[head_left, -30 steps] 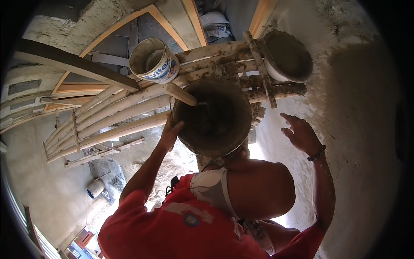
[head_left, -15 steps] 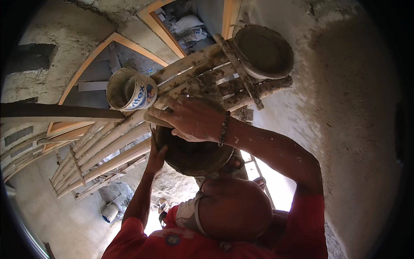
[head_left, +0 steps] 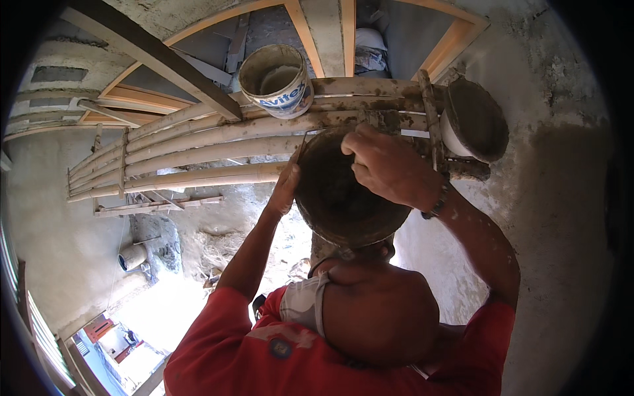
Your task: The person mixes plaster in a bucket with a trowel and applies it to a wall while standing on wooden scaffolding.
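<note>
Neither of my own hands is in view. Right below me stands a person in a red shirt (head_left: pixel 264 356), seen from above and behind, with a white cloth at the neck. This person holds a round, mortar-caked pan (head_left: pixel 337 204) above the head. The person's left hand (head_left: pixel 285 188) grips the pan's left rim. The right hand (head_left: pixel 386 165), with a dark bracelet on the wrist, lies over the pan's far rim. The pan is level with a bamboo scaffold platform (head_left: pixel 198 142).
A dirty white bucket (head_left: pixel 274 79) stands on the bamboo poles, and a second mortar pan (head_left: pixel 475 119) rests at their right end. A dark timber beam (head_left: pixel 152 53) crosses at upper left. A plastered wall (head_left: pixel 561 231) rises on the right. Far below lie the ground and a small bucket (head_left: pixel 132 257).
The person's right hand, held open in the air to the right a second ago, has swung across and now rests on the pan. The left hand has stayed on the rim.
</note>
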A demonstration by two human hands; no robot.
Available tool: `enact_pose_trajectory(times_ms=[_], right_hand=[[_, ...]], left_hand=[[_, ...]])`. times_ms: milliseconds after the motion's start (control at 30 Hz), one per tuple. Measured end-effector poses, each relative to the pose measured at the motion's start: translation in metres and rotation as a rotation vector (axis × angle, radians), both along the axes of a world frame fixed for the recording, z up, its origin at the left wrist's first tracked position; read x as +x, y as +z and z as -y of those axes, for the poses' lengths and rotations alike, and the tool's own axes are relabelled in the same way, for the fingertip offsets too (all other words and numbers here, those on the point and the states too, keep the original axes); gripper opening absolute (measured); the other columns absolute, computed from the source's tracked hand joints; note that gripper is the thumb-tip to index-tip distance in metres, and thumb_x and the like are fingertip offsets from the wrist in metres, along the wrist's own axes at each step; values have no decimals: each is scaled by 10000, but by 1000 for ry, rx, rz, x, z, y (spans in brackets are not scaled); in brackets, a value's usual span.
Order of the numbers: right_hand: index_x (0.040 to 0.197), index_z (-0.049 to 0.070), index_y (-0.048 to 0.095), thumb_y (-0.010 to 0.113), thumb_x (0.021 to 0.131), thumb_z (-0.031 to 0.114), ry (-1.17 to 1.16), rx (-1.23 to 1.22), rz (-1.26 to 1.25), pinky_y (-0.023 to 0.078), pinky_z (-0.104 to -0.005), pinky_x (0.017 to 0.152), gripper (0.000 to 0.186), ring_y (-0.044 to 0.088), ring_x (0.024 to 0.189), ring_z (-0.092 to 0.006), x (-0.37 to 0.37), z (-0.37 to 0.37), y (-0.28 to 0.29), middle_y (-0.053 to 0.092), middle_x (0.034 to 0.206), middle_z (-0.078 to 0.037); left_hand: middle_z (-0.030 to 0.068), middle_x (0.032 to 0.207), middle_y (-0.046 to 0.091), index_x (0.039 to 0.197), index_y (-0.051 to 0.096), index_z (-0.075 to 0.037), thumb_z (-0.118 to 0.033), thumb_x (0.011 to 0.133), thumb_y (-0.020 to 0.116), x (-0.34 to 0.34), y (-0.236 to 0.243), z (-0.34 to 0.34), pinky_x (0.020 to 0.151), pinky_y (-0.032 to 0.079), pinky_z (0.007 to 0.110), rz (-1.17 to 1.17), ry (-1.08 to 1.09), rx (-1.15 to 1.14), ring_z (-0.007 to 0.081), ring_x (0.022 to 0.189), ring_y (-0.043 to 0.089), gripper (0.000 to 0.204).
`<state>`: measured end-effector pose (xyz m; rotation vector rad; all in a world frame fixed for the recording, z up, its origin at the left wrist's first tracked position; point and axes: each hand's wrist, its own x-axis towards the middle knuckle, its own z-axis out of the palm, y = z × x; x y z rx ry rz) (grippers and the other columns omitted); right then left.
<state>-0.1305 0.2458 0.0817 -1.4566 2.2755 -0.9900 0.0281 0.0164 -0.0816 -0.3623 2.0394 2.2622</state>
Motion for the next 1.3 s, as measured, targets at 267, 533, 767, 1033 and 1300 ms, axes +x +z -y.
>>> enact_pose_trajectory(times_ms=[267, 533, 767, 1033, 1300], right_hand=[[924, 50, 539, 684, 742, -3, -247, 9, 20, 529, -441, 723, 239, 618, 899, -341, 24, -119, 65, 537, 1027, -146], [1022, 10, 609, 652, 803, 3, -582, -163, 196, 522, -342, 726, 223, 621, 840, -206, 52, -213, 53, 596, 1008, -133], [1322, -73, 502, 558, 939, 177, -1135, -353, 750, 565, -310, 623, 460, 671, 766, -213, 85, -275, 48, 663, 1077, -188], [1471, -28, 331, 585, 841, 91, -1001, -355, 1313, 604, -354, 666, 690, 698, 824, -263, 125, -297, 18, 644, 1063, -216], [1400, 1, 470, 634, 883, 101, -1100, -82, 1234, 435, -257, 439, 551, 538, 552, -96, 137, -301, 11, 553, 834, -30]], left_hand=[[188, 1494, 398, 1516, 291, -47, -319, 1025, 493, 21, 2, -31, 1144, 332, 408, 119, 237, 511, 302, 1370, 407, 597], [159, 1338, 560, 1408, 435, -20, -104, 911, 585, 1, 26, -41, 1048, 460, 411, 210, 292, 597, 296, 1219, 560, 526], [147, 1231, 635, 1330, 530, 4, -20, 863, 606, -43, 38, -33, 987, 498, 389, 81, 185, 492, 257, 1133, 609, 474], [142, 1386, 531, 1393, 454, -18, -75, 900, 596, -30, 7, 12, 1133, 325, 416, 105, 115, 622, 267, 1325, 460, 517], [131, 1438, 475, 1445, 387, -52, -58, 885, 595, -21, 14, -14, 1147, 309, 427, 153, 188, 513, 284, 1350, 422, 598]])
